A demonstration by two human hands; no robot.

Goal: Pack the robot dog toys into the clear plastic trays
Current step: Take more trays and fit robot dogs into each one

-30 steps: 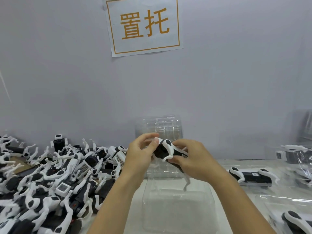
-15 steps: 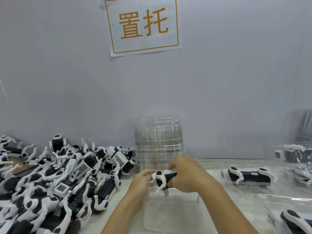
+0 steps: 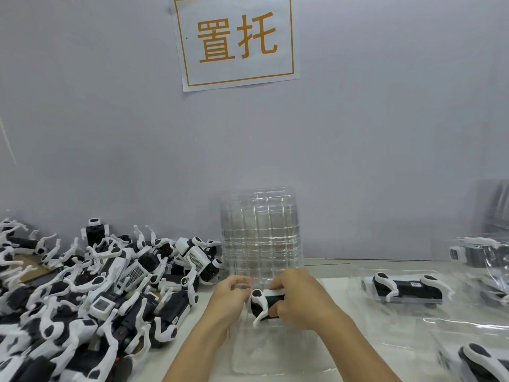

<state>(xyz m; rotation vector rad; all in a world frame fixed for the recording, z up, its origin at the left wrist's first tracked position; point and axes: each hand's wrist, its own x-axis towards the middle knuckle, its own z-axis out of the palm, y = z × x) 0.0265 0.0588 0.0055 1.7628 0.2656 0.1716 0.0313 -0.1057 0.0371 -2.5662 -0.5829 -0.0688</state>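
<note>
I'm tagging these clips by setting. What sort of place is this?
Most likely a factory packing station. A big heap of identical robot dog toys lies on the table beside a stack of clear trays, packed trays lie alongside, and a printed sign hangs on the wall.

A pale grey wall (image 3: 110,119) fills the upper part of the view. A white paper sign (image 3: 237,41) is fixed to it near the top centre, slightly tilted, with an orange border and two large orange Chinese characters. Below, a white table (image 3: 334,289) meets the wall. At the far right edge stands a blurred grey object (image 3: 498,208) that cannot be identified.
</note>
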